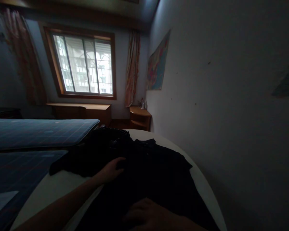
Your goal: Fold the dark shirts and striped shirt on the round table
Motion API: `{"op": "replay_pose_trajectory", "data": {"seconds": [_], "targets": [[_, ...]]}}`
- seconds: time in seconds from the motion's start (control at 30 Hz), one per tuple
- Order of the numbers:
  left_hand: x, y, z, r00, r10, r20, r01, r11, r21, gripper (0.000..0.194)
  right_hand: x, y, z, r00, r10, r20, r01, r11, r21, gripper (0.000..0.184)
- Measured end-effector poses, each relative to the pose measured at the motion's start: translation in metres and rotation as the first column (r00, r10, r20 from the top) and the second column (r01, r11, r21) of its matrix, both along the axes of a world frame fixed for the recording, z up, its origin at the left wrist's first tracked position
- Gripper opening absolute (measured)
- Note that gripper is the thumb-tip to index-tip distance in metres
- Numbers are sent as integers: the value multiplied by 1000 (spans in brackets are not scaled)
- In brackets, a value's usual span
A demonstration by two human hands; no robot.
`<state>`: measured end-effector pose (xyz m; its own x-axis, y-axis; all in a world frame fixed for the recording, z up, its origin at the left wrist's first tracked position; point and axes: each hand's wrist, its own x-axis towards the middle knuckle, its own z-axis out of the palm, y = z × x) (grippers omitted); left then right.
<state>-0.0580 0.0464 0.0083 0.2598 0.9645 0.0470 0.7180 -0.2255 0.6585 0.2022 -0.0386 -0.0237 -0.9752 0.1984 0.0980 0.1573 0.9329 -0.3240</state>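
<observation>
A black short-sleeved shirt (159, 173) with a collar lies spread out on a round cream table (204, 179), collar toward the far side. My left hand (112, 170) rests at the shirt's left side, its thumb and fingers apart. Nearer to me, my right hand (149, 213) is over the lower part of the shirt; its fingers are dark and blurred. More dark cloth (79, 160) is bunched at the left of the table, and its border with the shirt is hard to make out.
Blue plaid mattresses (43, 133) stand along the left, reaching the table's edge. A bare wall (231, 128) runs close on the right. Beyond are a wooden desk (98, 107), a corner shelf (140, 111) and a barred window (84, 64).
</observation>
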Motion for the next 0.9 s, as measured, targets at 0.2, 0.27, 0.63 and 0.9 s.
{"op": "replay_pose_trajectory", "data": {"seconds": [0.2, 0.27, 0.63, 0.9], "targets": [[-4, -12, 18, 930, -3, -367, 15, 999, 30, 53, -9, 3, -33, 998, -65, -27, 65, 998, 2, 56], [-2, -23, 24, 838, 8, -545, -6, 1000, 6, 44, -14, 2, -44, 999, -32, -24, 31, 999, -39, 57], [66, -37, 16, 822, -69, -565, 216, 957, 196, 43, 20, 59, 48, 766, -622, -163, 640, 762, 99, 16], [101, 2, -11, 884, -157, -440, 253, 953, 168, 73, 59, 168, 54, 298, -928, -225, 955, 291, 61, 25]]}}
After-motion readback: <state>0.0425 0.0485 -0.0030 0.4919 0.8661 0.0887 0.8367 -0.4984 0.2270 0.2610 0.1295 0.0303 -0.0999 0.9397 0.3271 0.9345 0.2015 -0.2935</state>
